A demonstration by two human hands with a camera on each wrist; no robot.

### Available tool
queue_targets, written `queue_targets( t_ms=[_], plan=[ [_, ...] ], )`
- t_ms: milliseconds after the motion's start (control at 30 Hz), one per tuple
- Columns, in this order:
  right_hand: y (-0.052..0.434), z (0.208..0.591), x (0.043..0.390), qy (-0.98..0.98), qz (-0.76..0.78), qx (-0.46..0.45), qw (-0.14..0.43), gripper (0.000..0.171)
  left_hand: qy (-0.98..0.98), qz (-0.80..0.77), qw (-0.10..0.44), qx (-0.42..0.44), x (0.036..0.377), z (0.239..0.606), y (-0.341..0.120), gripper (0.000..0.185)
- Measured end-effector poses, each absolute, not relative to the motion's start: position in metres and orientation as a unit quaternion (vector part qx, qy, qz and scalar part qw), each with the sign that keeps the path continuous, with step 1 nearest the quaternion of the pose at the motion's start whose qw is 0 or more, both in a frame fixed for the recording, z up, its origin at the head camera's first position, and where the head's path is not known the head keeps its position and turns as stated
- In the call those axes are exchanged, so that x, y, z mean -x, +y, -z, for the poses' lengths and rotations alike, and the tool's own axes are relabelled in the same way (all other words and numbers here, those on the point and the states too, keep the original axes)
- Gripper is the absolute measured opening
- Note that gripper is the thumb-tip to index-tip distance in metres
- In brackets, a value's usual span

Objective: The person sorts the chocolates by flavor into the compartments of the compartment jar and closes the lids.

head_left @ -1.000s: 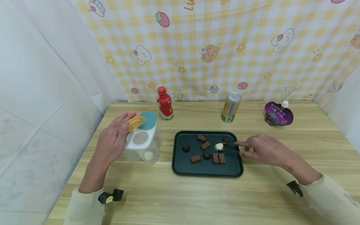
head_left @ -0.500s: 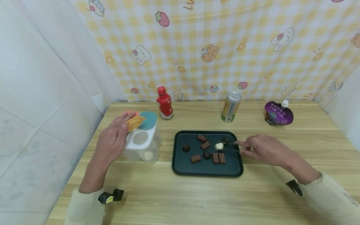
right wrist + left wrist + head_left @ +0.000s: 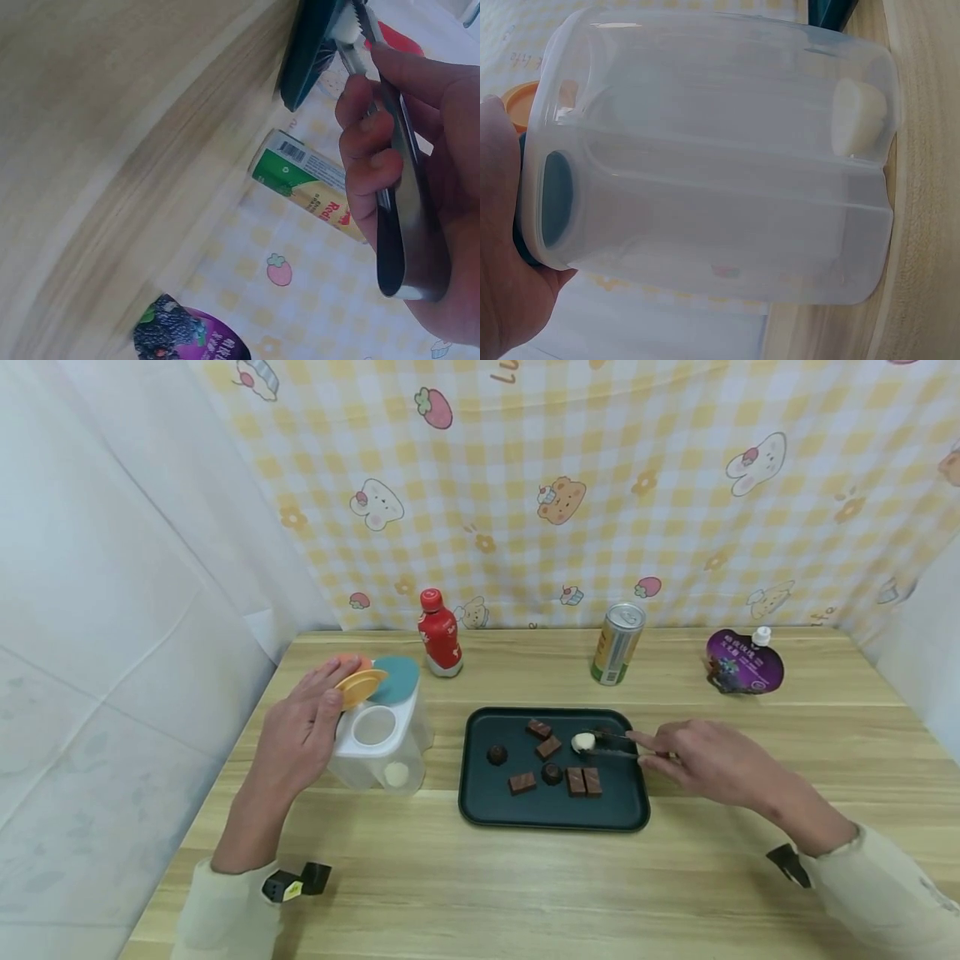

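Yellow-checked fabric (image 3: 480,460) backs a wood-grain surface (image 3: 525,893) where your left hand (image 3: 298,739) rests on a clear container (image 3: 378,760), its fingers lying fairly straight across the top beside a raised yellow flap (image 3: 363,687). Your right hand (image 3: 712,760) pinches steel tongs (image 3: 414,225) between thumb and fingers, the tips at a creamy white piece (image 3: 582,742) on the dark tray (image 3: 480,806), near brown chocolates (image 3: 548,747). Whether the tips grip the piece, you cannot tell from here.

Judging by the pose, you are at the pick-up: centre the serrated tips on either side, then squeeze evenly and gently, as a rounded piece may roll or slip. Test the hold before lifting, and leave your left hand settled so the container does not shift.
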State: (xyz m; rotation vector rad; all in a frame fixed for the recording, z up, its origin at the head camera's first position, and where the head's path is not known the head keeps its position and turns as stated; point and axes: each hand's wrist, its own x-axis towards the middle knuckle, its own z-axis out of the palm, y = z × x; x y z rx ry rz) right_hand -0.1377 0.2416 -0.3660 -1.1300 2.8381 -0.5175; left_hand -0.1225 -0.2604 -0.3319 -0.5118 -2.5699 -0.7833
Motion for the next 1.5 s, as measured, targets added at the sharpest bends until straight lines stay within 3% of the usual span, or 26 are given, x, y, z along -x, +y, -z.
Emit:
queue_targets(
  t_ms=[333,667,1033,1500],
  plan=[
    [0.223,0.35,0.134,0.905,0.179,0.38,-0.06,0.038,-0.918,0.285,0.204,0.184,0.123,0.332,-0.26,0.051],
    [0.166,0.33,0.139,0.873,0.239,0.408,-0.12,0.041,-0.919,0.291,0.203,0.174,0.121,0.33,-0.258,0.051],
    [0.101,0.313,0.142,0.836,0.279,0.461,-0.104,0.044,-0.918,0.291,0.204,0.174,0.122,0.329,-0.258,0.051],
    [0.057,0.309,0.141,0.832,0.24,0.488,-0.105,0.044,-0.917,0.287,0.209,0.182,0.123,0.331,-0.259,0.051]
  ],
)
